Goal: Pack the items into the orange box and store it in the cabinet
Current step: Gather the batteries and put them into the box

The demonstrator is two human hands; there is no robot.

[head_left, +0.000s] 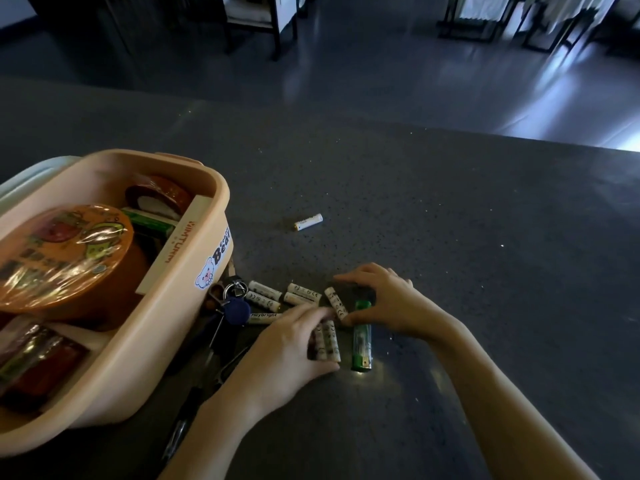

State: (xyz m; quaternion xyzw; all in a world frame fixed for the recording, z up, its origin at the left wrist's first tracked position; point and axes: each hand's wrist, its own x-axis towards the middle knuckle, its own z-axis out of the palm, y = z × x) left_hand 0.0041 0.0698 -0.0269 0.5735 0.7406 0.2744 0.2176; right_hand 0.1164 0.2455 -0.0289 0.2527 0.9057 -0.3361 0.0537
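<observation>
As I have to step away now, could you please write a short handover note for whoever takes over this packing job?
Left grip: holds a battery pair.
Right grip: pinches a single battery, beside the green lighter.
Done: orange box is open on the table, already holding a lidded bowl and packets.
To do: pack the loose batteries and keys lying by the box, the stray battery farther out, and the lighter; then store the box. Cabinet not in view.
</observation>
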